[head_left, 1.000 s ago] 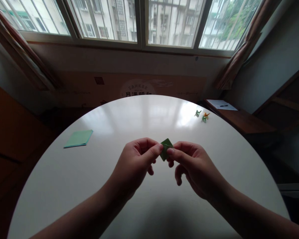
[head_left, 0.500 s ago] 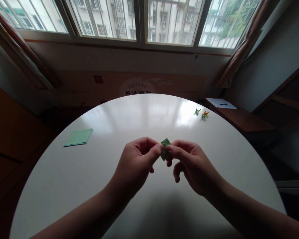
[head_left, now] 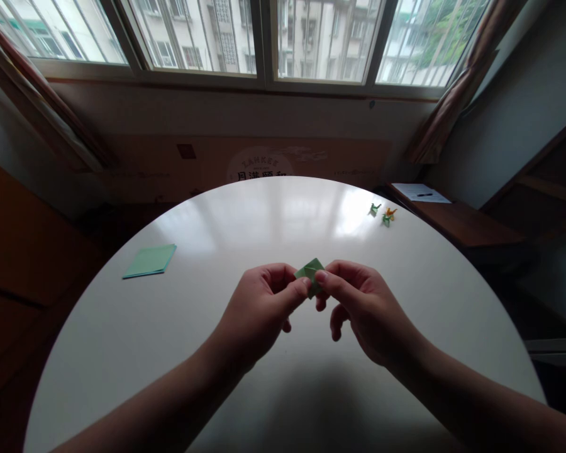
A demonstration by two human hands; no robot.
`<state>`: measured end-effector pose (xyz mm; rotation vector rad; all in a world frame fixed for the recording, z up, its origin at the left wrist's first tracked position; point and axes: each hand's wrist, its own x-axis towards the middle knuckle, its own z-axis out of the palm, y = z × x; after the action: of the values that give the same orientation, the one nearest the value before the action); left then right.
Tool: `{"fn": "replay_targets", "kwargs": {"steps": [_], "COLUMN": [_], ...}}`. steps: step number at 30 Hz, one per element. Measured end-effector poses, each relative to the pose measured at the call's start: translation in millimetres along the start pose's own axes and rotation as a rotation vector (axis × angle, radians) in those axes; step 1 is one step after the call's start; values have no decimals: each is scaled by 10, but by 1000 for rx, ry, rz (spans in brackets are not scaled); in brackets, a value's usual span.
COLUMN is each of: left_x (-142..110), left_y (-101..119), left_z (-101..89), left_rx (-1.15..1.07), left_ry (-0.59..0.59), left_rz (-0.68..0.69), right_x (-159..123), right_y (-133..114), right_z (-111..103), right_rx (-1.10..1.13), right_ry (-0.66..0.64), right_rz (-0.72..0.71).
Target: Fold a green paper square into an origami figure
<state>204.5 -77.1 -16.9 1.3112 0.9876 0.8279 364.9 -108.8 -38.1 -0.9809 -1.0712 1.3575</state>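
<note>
A small folded piece of green paper (head_left: 312,267), roughly diamond-shaped with crease lines, is held up over the table between both hands. My left hand (head_left: 266,302) pinches its left side, thumb in front and fingers behind. From the other side my right hand (head_left: 358,296) grips it between thumb and index finger, with the lower fingers curled loosely beneath. Parts of the paper are hidden behind the thumbs.
The round white table (head_left: 207,371) fills the foreground. On its left lies a stack of light green paper (head_left: 149,260). Small green origami figures (head_left: 374,209) and an orange one (head_left: 391,214) stand at the back right. Beyond, a brown side table (head_left: 466,223) holds a sheet (head_left: 415,190) and pen.
The left thumb has slid slightly lower, and more of the green paper's upper left face shows. Both hands keep their pinch on it.
</note>
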Motion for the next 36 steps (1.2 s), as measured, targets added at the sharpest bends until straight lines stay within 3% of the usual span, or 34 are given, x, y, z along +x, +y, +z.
{"fn": "replay_targets", "kwargs": {"steps": [12, 19, 23, 25, 29, 36], "left_x": [10, -14, 17, 35, 28, -73], "left_y": [-43, -14, 3, 25, 61, 60], "left_z": [2, 10, -45, -85, -129, -82], "left_rx": [40, -2, 78, 124, 213, 341], "left_ry": [-108, -100, -121, -80, 79, 156], "left_rz": [-61, 3, -9, 48, 296, 594], "right_x": [35, 22, 24, 31, 25, -45], "right_y": [4, 1, 7, 14, 16, -40], "right_z": [13, 27, 31, 27, 15, 42], "right_rx": [80, 78, 66, 29, -109, -191], "right_ry": [67, 6, 36, 53, 28, -18], "right_rz": [40, 24, 19, 3, -75, -150]}}
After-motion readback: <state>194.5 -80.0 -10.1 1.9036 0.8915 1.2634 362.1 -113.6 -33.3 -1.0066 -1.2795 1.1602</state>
